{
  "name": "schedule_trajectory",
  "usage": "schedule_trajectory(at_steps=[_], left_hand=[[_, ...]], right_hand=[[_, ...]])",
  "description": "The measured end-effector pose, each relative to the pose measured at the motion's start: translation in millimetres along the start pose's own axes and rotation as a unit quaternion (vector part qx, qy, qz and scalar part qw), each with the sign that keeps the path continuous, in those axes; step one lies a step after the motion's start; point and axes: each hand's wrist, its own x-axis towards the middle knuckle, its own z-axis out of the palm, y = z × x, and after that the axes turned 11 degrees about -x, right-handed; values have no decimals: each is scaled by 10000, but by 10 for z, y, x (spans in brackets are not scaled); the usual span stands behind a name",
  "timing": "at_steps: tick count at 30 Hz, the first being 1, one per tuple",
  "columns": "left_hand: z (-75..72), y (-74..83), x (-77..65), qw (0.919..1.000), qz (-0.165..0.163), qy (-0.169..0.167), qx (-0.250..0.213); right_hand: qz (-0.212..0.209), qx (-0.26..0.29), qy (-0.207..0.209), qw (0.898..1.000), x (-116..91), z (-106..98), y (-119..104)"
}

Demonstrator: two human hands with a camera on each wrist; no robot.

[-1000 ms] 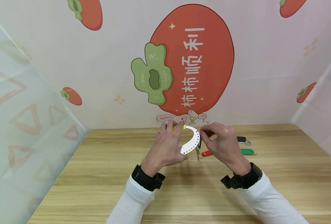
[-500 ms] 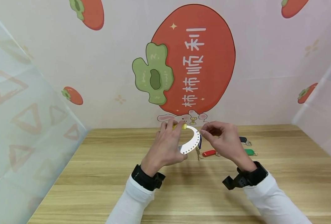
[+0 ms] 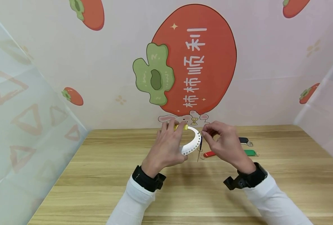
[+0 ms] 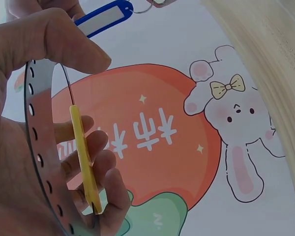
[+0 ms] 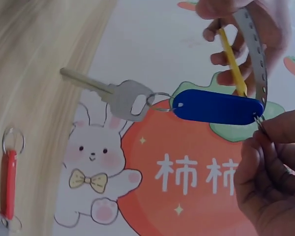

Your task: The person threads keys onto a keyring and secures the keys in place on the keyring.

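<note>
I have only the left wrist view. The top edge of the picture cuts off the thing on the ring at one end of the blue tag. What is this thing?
Observer: It is a key, seen whole in the right wrist view.
Operator: Thank you. And what happens at the other end of the blue tag?
Observer: The right hand pinches a small metal loop there.
Operator: Do some other tags lie on the table? I see only its edge.
Observer: Yes, the head view shows a red tag and a green tag lying there.
</note>
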Motion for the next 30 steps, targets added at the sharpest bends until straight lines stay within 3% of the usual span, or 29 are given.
schedule_trajectory(at_steps=[6,12,16,30], left_hand=[[8,3,1,10000,-20,22,22],[10,5,0,10000,-11,31,48],[14,-2,3,9999,-24,-12,124],[20,13,3,9989,58,-313,354]], right_hand=[[-726,-649,262,9949,-7,29,-10],[-1317,-1356,320,9814,-2,21,-36],[-1566,-1705,123,9728,0,5,-36],[-1917,-2037,-797,9568,6,-101,-48]])
